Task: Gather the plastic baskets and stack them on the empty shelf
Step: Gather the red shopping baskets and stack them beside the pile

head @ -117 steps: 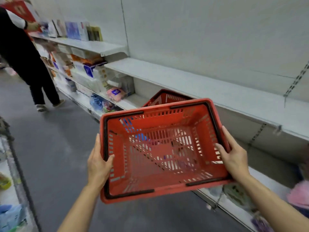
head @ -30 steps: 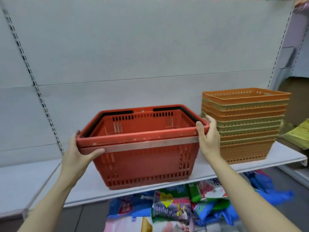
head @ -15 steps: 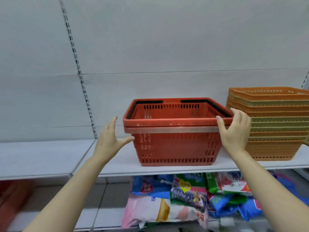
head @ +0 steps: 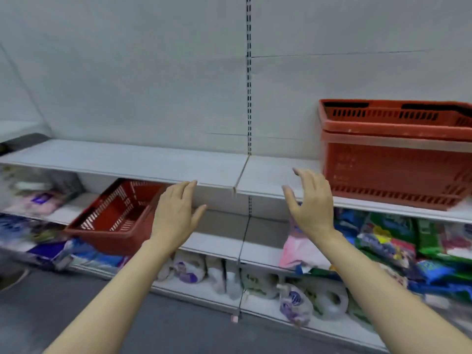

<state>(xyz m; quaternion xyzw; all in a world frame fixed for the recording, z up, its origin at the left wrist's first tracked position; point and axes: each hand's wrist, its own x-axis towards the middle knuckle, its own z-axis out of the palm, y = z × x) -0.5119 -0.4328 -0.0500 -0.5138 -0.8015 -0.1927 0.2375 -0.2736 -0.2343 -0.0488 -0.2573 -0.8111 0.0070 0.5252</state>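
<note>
Now both hands are empty, fingers spread, left hand (head: 176, 215) nearer the tilted red basket (head: 112, 217) at lower left on the lower shelf, long axis slanting away, while the right hand (head: 310, 203) hangs beside the stacked baskets (head: 393, 159) on the empty shelf (head: 127, 159).

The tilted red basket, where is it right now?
In the head view the tilted red basket sits low on the left, on the lower shelf beneath the empty shelf, just left of the open left hand.
</note>
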